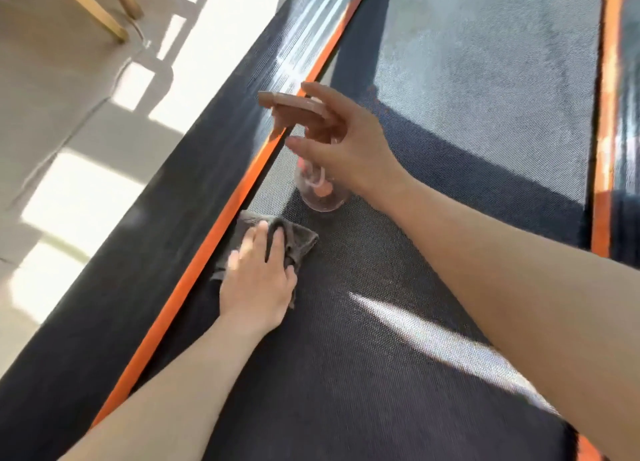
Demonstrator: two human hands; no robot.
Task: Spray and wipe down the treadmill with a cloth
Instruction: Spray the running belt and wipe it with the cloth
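The treadmill belt (381, 322) is dark and woven, with an orange stripe (207, 238) along its left side. My left hand (259, 280) lies flat on a crumpled grey cloth (298, 242) and presses it onto the belt beside that stripe. Just beyond the cloth stands a clear spray bottle (322, 197) with a pinkish-brown trigger head (291, 105). My right hand (346, 141) is at the bottle's neck with thumb and forefinger spread straight around the head. The neck is hidden behind that hand.
A second orange stripe (606, 114) runs along the belt's right side. The black side rail (104, 287) borders a pale floor (52, 114) with sunlit patches. Wooden furniture legs (104, 13) stand at the top left.
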